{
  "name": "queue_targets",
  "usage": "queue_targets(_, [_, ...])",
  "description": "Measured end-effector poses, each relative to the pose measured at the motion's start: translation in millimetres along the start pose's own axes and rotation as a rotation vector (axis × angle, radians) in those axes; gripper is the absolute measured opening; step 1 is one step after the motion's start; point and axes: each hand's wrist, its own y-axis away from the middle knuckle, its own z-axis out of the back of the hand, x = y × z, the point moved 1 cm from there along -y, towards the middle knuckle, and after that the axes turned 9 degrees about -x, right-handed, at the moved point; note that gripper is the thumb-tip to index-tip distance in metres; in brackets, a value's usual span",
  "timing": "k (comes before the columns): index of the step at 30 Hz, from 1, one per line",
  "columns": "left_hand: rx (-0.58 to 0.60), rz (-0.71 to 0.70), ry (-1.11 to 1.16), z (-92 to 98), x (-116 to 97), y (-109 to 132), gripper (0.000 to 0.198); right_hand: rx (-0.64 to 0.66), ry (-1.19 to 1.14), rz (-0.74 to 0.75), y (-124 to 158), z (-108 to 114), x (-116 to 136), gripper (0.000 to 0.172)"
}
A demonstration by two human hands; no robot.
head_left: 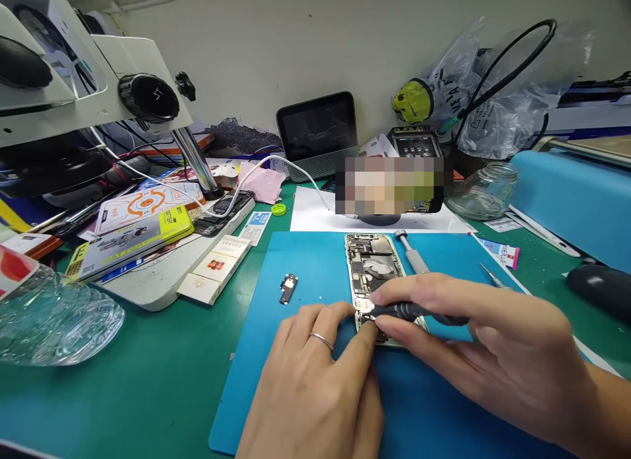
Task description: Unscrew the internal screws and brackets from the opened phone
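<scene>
A green table (162, 393) is taken up at its middle by a blue mat (256, 354), and at the left it is overhung by a white microscope (113, 71) with black knobs. On the mat, the left hand (315, 380) is laid palm down with its fingers bent and close together; its index fingertip and thumb are set against the left edge and near end of an opened phone (377, 268), though whether anything is pinched between them cannot be told. By the right hand (497, 334), a black tool (409, 311) is gripped between thumb and fingers and slanted over the same end of the phone; its tip cannot be made out clearly. A clear bottle (64, 321) is laid on its side at the table's left. The phone is placed face down or screenless, its inner parts exposed, with its far end near the mat's far edge. Just beside it, a silver screwdriver (414, 255) is laid, partly covered by the right hand. Left of the phone, well apart, a small dark component (288, 289) is left bare on the mat.
</scene>
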Motion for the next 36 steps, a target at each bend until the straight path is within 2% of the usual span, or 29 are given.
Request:
queue_targets(9, [0.02,0.059,0.044,1.0,-5,-3,0.038,-0.012,0.069,-0.026,2,7,1,0.019])
queue_targets(17, [0.039,0.025,0.015,2.0,3,0,0.046,-0.051,-0.004,-0.023,1,2,-3,0.023])
queue_targets(21, [0.075,-0.059,-0.002,3.4,8,1,0.045,-0.086,-0.027,-0.071,2,1,-1,0.029])
queue_targets(26, [0.053,0.015,-0.002,1.7,4,2,0.041,-0.107,-0.064,-0.083,2,2,-1,0.032])
queue_targets(36, [0.001,0.023,-0.012,-0.9,-1,1,0.039,-0.197,-0.064,-0.145,-7,6,5,0.036])
